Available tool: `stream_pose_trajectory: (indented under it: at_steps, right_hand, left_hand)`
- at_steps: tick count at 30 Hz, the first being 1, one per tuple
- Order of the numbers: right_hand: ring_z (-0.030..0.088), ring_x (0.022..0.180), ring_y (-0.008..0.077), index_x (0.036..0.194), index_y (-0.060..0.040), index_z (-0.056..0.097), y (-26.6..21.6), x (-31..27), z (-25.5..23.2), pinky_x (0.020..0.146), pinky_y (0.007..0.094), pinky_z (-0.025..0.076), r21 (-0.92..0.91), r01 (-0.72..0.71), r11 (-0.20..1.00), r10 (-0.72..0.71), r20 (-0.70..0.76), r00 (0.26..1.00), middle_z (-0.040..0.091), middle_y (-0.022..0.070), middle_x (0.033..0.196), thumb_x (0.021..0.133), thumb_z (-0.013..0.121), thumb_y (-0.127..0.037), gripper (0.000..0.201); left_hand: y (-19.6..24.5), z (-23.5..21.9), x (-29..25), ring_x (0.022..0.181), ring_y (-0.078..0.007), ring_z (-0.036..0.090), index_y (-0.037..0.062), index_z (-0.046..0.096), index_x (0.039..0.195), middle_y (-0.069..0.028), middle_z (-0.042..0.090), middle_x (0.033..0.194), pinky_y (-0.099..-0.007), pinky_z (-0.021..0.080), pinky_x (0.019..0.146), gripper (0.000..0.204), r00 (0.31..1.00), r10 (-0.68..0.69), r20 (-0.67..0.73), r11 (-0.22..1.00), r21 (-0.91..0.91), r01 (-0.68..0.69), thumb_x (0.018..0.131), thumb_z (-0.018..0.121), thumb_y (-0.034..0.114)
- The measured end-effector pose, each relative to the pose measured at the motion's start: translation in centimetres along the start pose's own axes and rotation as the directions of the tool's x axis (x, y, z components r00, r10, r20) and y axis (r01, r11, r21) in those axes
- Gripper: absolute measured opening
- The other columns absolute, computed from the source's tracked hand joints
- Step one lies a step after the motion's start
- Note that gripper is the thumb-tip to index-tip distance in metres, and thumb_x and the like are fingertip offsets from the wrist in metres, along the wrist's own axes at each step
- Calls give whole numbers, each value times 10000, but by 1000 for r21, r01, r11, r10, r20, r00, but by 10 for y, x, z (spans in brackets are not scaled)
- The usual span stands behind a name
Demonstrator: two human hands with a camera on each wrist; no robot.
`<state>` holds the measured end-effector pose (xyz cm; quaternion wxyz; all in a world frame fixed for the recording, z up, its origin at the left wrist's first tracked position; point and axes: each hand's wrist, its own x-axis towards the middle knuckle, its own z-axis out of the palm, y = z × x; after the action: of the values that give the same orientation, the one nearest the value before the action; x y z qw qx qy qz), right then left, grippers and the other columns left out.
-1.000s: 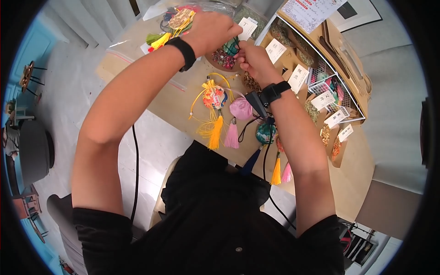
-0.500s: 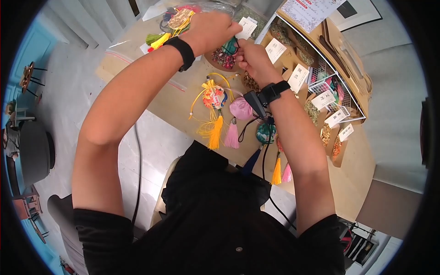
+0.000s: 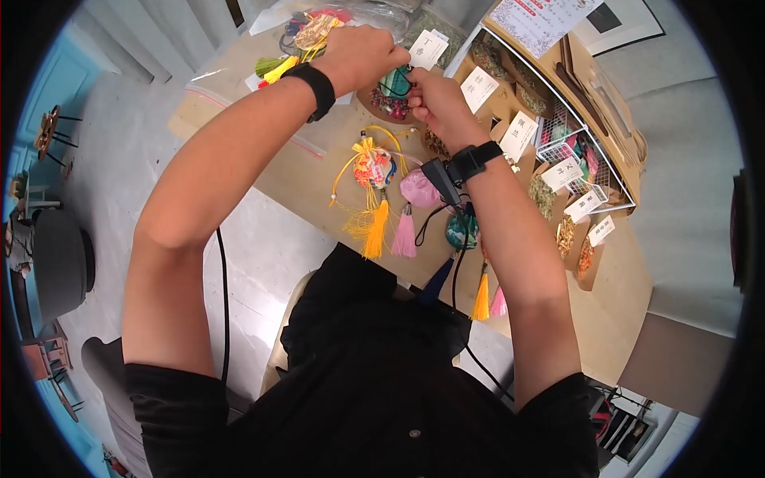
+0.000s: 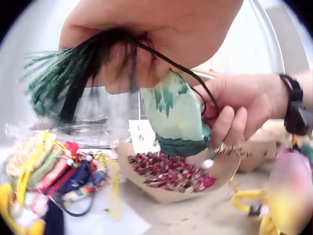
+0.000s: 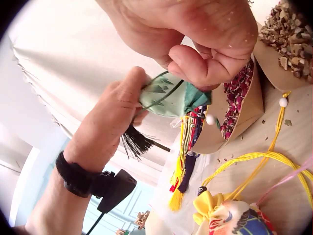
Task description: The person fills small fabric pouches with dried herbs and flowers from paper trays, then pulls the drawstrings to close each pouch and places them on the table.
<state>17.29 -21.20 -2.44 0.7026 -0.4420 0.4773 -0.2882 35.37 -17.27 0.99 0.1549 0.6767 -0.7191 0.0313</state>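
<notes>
A pale green sachet (image 4: 171,112) with a darker green gathered end hangs between my two hands. My left hand (image 3: 360,57) grips it by its bottom end, a dark green tassel (image 4: 63,88) hanging from the curled fingers. With thumb and fingers, my right hand (image 5: 215,54) pinches the dark cord near the gathered neck. That cord (image 4: 195,81) loops across the sachet, and a white bead (image 5: 211,119) dangles by the neck. Just below the sachet stands a paper tray (image 4: 171,196) of dried dark red buds (image 4: 166,171).
Finished sachets, one orange-yellow (image 3: 373,169), one pink (image 3: 420,189), lie nearer my body. A tasselled pile (image 3: 312,33) sits at the far left. More labelled herb trays run along the right beside a wooden shelf (image 3: 629,135) with a wire basket (image 3: 567,151).
Both hands have shifted slightly, the left a little toward my body, and more of the green sachet shows between them. The grip of each hand looks the same.
</notes>
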Motion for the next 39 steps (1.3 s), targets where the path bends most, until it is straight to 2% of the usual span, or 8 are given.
stream_pose_trajectory:
  at_steps: [9, 15, 18, 22, 23, 31, 38, 39]
  right_hand:
    - [493, 611, 90, 940, -3, 605, 1, 1, -3, 482, 226, 373, 14, -6, 1000, 6, -26, 1000, 591, 55, 847, 957, 696, -142, 166]
    - [558, 595, 112, 940, 32, 655, 4, -3, -2, 472, 264, 430, -84, 167, 982, -169, -18, 985, 627, 58, 790, 961, 702, -169, 208]
    - [624, 597, 124, 998, 62, 684, 1, -17, 1, 489, 279, 492, -255, 264, 930, -267, 22, 963, 674, 80, 793, 978, 688, -183, 247]
    - [689, 627, 131, 1058, 69, 696, -2, -32, 9, 536, 271, 552, -334, 339, 880, -344, 44, 938, 718, 99, 830, 998, 678, -198, 274]
    - [690, 630, 129, 1057, 67, 696, -2, -36, 11, 534, 269, 551, -335, 365, 868, -372, 46, 927, 720, 95, 825, 1000, 677, -199, 273]
    - [716, 685, 150, 1047, 39, 688, -4, -84, 21, 627, 310, 568, -454, 660, 599, -637, 229, 736, 746, 100, 827, 988, 703, -181, 228]
    - [725, 741, 267, 1037, 15, 687, -5, -118, 31, 678, 357, 567, -532, 747, 398, -728, 312, 611, 729, 153, 868, 950, 719, -135, 176]
    - [723, 757, 277, 1036, 5, 689, -6, -125, 32, 681, 362, 566, -553, 753, 357, -739, 326, 589, 722, 145, 887, 945, 721, -132, 168]
  left_hand:
    - [-12, 6, -12, 752, -388, 697, 25, 736, 804, -188, 701, 752, -486, 539, 694, 495, 995, -4, -104, 973, -228, -20, 971, 540, 448]
    - [-30, 21, -29, 731, -371, 691, -1, 735, 837, -198, 709, 778, -466, 536, 707, 451, 980, -196, 48, 862, -467, 195, 962, 569, 399]
    - [-39, 43, -44, 691, -309, 650, -35, 694, 813, -199, 676, 770, -438, 515, 698, 466, 977, -210, -46, 717, -686, 122, 982, 569, 381]
    - [-41, 39, -54, 779, -98, 529, -7, 656, 928, 1, 585, 831, -295, 449, 724, 394, 932, -199, 305, 383, -851, 360, 1009, 558, 366]
    - [-43, 29, -58, 814, -79, 521, 32, 676, 1011, 20, 602, 880, -278, 449, 746, 328, 914, -188, 358, 500, -767, 403, 1002, 577, 345]
    - [-39, 0, -81, 1063, -102, 579, 32, 543, 1439, 2, 647, 1193, -268, 449, 1049, 545, 967, -36, 254, 342, -906, 250, 922, 685, 130]
    - [-11, -35, -114, 1029, -140, 551, 22, 645, 1152, -49, 588, 1035, -300, 460, 952, 311, 999, 21, 31, 692, -721, 8, 848, 712, 45]
    - [-4, -28, -116, 988, -185, 548, 6, 628, 994, -79, 548, 945, -326, 450, 919, 192, 970, -2, -242, 691, -702, -174, 821, 710, 21]
